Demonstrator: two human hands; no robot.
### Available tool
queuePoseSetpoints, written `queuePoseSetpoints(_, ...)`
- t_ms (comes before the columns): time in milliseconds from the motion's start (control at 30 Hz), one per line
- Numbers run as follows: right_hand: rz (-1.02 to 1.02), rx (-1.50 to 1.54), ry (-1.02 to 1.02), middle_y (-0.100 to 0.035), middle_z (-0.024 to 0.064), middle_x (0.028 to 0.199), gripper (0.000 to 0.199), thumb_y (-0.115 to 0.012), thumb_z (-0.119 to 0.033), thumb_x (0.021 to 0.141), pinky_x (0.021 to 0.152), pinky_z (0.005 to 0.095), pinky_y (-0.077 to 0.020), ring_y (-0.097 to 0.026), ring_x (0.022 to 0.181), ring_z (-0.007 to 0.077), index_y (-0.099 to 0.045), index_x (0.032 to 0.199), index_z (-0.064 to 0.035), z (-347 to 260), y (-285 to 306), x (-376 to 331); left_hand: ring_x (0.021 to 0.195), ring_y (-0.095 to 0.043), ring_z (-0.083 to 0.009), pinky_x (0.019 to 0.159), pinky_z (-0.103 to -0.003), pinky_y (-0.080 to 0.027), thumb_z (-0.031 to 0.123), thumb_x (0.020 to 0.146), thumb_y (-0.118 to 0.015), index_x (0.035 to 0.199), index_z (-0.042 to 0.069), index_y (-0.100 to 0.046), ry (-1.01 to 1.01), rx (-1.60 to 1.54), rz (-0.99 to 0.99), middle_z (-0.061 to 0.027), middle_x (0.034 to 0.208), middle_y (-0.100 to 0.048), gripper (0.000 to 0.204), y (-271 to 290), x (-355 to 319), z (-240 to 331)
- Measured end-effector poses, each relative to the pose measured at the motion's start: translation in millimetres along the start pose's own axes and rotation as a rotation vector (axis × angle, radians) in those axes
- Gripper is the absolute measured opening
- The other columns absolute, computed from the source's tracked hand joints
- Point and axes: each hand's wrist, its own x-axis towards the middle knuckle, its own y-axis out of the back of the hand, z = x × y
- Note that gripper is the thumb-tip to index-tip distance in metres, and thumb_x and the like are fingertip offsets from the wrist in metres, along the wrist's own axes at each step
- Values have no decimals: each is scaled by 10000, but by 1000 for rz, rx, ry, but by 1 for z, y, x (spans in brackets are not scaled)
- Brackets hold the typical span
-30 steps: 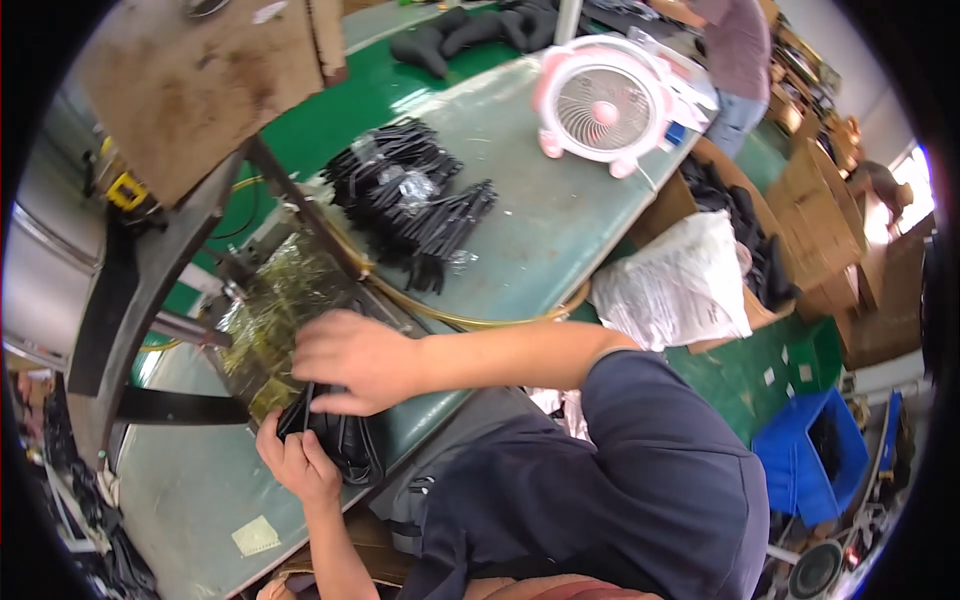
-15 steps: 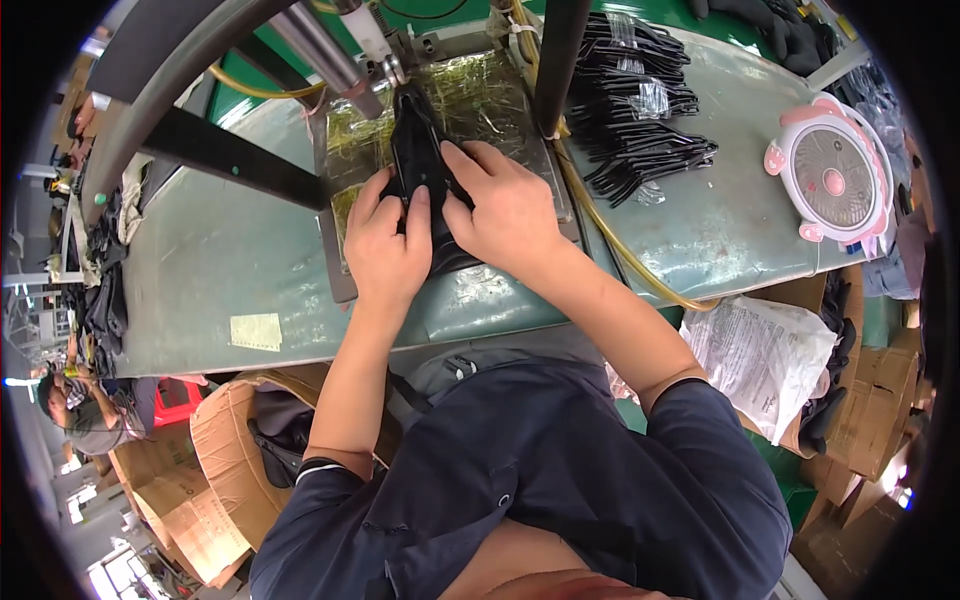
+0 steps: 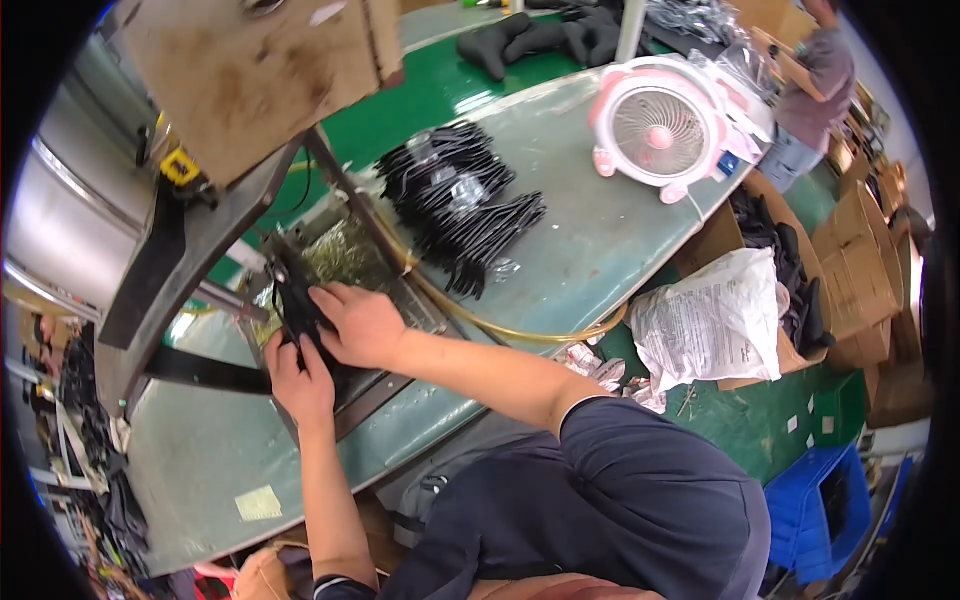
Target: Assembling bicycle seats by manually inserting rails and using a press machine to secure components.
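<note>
Under the press, a black saddle-shaped piece [image 3: 296, 309] lies on the machine's plate, its narrow end pointing away from me. My left hand [image 3: 301, 380] grips its near left side, fingers bent against it. My right hand [image 3: 362, 325] presses on its right side with thumb and fingers curled round the edge. Both hands hide much of the wide near end. Close to the narrow tip is the press's metal rod [image 3: 235, 300]. The plate [image 3: 345, 252] beneath is covered in shiny yellowish tape.
Taped bundles of bent black rods [image 3: 450, 195] lie right of the press. A yellow hose [image 3: 520, 331] curves along the table [image 3: 560, 270]. A pink-and-white fan [image 3: 658, 130] stands farther right, near a person [image 3: 815, 85]. Below are a white bag [image 3: 705, 320], cardboard boxes [image 3: 850, 265] and a blue crate [image 3: 820, 510].
My view has swung to the right, bringing the blue crate and a standing person into sight. Both hands stay on the black piece at the press.
</note>
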Motion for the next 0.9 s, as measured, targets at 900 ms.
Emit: queuePoseSetpoints(900, -128, 541, -91, -636, 119, 1247, 841, -776, -63, 865, 1056, 394, -471, -624, 1163, 255, -367, 1597, -8, 41, 147, -64, 981, -731, -200, 863, -305, -585, 247, 1071, -629, 1303, -63, -631, 811, -1300, -464, -163, 1160, -743, 387, 80, 22, 76)
